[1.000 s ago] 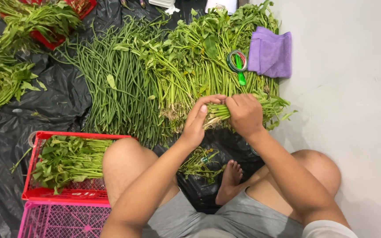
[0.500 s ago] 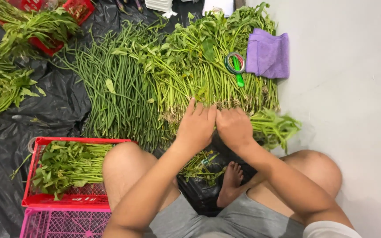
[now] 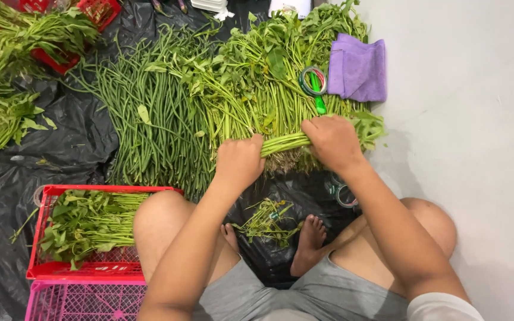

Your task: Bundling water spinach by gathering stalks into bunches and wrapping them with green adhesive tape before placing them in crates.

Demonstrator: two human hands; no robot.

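I sit cross-legged on the floor. My left hand [image 3: 239, 161] and my right hand [image 3: 332, 142] both grip one bundle of leafy green stalks [image 3: 284, 144], held sideways between them just in front of a big pile of the same greens [image 3: 257, 89]. The bundle's leafy end sticks out past my right hand. A heap of long green beans [image 3: 150, 125] lies to the left of the pile. A roll of tape rings with a green handle [image 3: 313, 83] rests on the greens above my right hand.
A folded purple cloth [image 3: 359, 68] lies at the right of the pile. A red crate [image 3: 49, 270] with greens sits by my left knee, a pink crate [image 3: 78, 300] below it. Black plastic sheet [image 3: 72, 148] covers the floor; more greens [image 3: 1, 119] lie far left. Trimmings [image 3: 269, 220] lie between my feet.
Both hands have drawn apart along the bundle: the left slid left, the right slid right, and the bundle now lies stretched sideways between them.
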